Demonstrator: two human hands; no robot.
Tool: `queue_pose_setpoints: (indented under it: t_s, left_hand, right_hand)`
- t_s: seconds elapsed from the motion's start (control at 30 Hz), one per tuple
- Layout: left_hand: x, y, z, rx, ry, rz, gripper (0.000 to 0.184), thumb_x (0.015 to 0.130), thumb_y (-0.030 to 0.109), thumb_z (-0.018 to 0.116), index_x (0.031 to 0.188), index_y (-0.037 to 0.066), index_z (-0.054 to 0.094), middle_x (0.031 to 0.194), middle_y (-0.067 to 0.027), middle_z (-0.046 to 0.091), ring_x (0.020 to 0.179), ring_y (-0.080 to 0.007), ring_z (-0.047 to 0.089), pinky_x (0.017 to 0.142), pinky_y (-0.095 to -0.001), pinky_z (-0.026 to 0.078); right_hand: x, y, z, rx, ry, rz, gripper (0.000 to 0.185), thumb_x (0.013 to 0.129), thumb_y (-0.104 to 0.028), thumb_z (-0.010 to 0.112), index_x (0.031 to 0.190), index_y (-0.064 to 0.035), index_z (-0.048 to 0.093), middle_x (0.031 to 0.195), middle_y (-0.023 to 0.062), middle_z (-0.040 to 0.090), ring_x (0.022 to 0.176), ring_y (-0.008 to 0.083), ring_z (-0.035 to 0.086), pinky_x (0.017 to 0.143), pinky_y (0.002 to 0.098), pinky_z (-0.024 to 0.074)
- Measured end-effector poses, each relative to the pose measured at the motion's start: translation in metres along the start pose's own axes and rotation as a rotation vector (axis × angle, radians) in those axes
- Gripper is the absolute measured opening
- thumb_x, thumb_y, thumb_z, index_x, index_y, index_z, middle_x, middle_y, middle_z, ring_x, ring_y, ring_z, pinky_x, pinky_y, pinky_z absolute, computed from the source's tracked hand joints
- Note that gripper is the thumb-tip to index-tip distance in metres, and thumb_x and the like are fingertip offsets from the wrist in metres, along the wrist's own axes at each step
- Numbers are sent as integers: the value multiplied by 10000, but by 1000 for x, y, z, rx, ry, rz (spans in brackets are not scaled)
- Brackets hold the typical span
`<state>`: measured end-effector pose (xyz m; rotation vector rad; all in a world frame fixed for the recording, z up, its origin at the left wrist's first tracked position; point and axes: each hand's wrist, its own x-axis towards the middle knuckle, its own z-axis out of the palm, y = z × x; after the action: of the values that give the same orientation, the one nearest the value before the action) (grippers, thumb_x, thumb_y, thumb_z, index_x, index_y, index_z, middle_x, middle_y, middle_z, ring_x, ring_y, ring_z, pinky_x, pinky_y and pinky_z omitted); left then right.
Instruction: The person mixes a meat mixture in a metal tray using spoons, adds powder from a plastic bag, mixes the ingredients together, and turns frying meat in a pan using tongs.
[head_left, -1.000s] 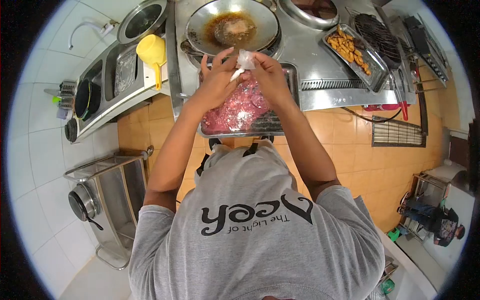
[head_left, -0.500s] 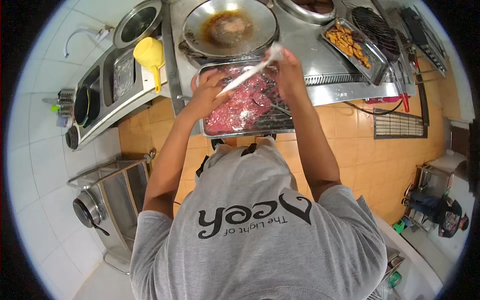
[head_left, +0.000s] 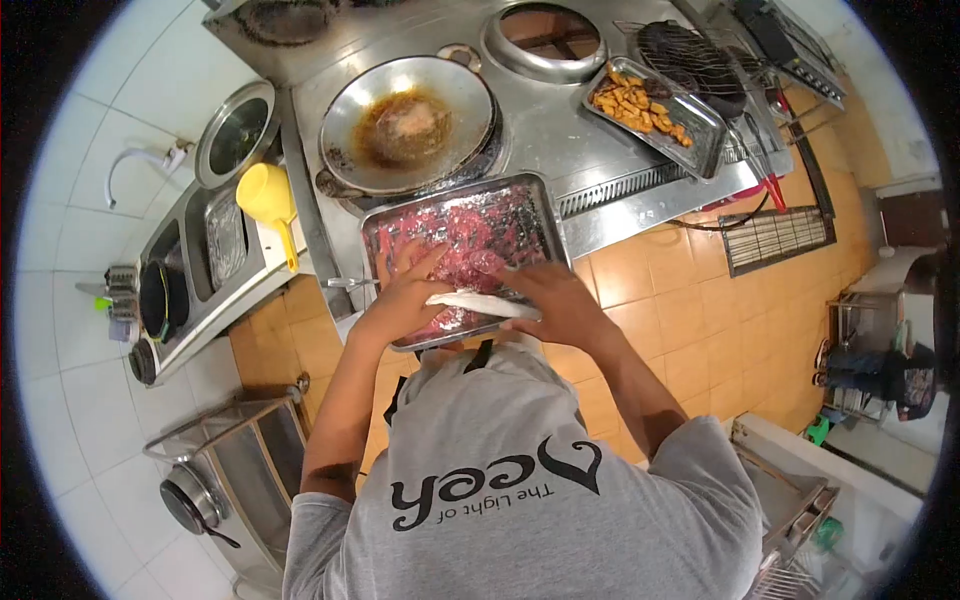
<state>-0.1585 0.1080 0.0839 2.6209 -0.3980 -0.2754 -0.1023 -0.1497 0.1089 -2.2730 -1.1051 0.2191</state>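
Note:
Over a metal tray [head_left: 553, 215] of glossy red pieces, possibly raw meat [head_left: 465, 225], my left hand [head_left: 400, 298] has its fingers spread across the near left part. A long, narrow white strip [head_left: 480, 303], like a twisted plastic bag, lies across the tray's near side. Its left end meets my left hand by the thumb. At the strip's other end, my right hand [head_left: 560, 300] closes on it, fingers above and thumb below.
Beyond the tray stands a wok [head_left: 370, 80] with brown liquid on a steel stove [head_left: 540, 115]. Fried pieces fill a smaller tray [head_left: 710, 150] at right. A yellow dipper [head_left: 265, 195] sits by the sink [head_left: 195, 215]. One person [head_left: 880, 375] is at far right.
The tray now appears lower and turned in view. My right hand has come down from above the tray's far side to its near right, bringing the white strip's end along.

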Motion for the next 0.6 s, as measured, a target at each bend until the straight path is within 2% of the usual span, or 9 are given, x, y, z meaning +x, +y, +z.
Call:
queue_pose_setpoints:
  t_s: [0.07, 0.1, 0.2, 0.3, 0.4, 0.43, 0.5, 0.57, 0.6]
  left_hand:
    - [3, -2, -3, -10, -37, 3, 222, 701, 242, 689, 918, 199, 689, 1407, -35, 324, 1314, -334, 184, 1015, -583, -11]
    - [3, -4, -6, 21, -65, 2, 270, 701, 268, 692, 964, 208, 677, 1419, -21, 304, 1322, -334, 169, 1009, -599, 7]
    - [2, -4, -15, 3, 4, -15, 481, 696, 294, 699, 1148, 188, 574, 1435, -66, 266, 1324, -357, 152, 1026, -579, 42]
    - [-6, 9, -22, -134, 434, -81, 683, 717, 334, 693, 1301, 143, 394, 1420, -111, 274, 1312, -329, 206, 1042, -492, 174]
    - [-21, 11, 4, -613, 793, -233, 719, 773, 352, 658, 1339, 98, 294, 1332, -127, 345, 1208, -260, 368, 996, -373, 300]
    - [-22, 21, 20, -897, 888, -344, 599, 825, 338, 611, 1298, 83, 346, 1145, -73, 450, 1028, -157, 469, 854, -282, 404]
    - [-18, 38, 42, -1249, 621, -617, 479, 859, 337, 569, 1222, 71, 405, 1020, -37, 482, 873, -106, 495, 727, -233, 428]
    - [-14, 66, 49, -1623, 318, -600, 366, 876, 350, 542, 1106, 72, 479, 897, -15, 530, 767, -94, 515, 631, -212, 419]
    - [-13, 71, 57, -1573, 278, -586, 367, 887, 351, 526, 1108, 62, 480, 924, -34, 542, 818, -110, 517, 645, -235, 432]
  right_hand:
    - [-2, 2, 11, 20, -244, 132, 428, 760, -247, 614, 1162, -129, 526, 982, 144, 609, 893, 328, 592, 753, 432, 473]
    - [-8, 12, 26, 46, -111, -3, 408, 791, -199, 598, 1188, -140, 526, 937, 145, 626, 833, 319, 603, 719, 403, 481]
    - [-15, 11, 39, 130, -102, 77, 364, 800, -163, 568, 1156, -97, 526, 918, 150, 628, 814, 330, 612, 683, 414, 493]
    - [-15, 6, 49, 313, -103, 151, 331, 839, -162, 537, 1159, -80, 520, 907, 156, 628, 772, 310, 626, 646, 391, 489]
    - [-15, -12, 55, 668, -76, 332, 165, 898, -141, 482, 990, -36, 570, 794, 90, 623, 589, 151, 572, 555, 272, 460]
    - [-14, -15, 62, 781, -50, 365, 166, 910, -148, 466, 993, -32, 551, 771, 72, 605, 583, 125, 552, 544, 257, 451]
    - [-14, -20, 82, 1004, -14, 446, 174, 935, -164, 434, 999, -24, 514, 725, 36, 570, 569, 73, 511, 522, 226, 435]
    - [-12, -31, 95, 1036, 45, 494, 176, 930, -137, 426, 1050, -24, 488, 710, 40, 558, 566, 91, 529, 512, 243, 439]
    - [-10, -37, 100, 1052, 75, 520, 186, 928, -124, 422, 1076, -24, 475, 703, 41, 552, 564, 100, 538, 507, 252, 441]
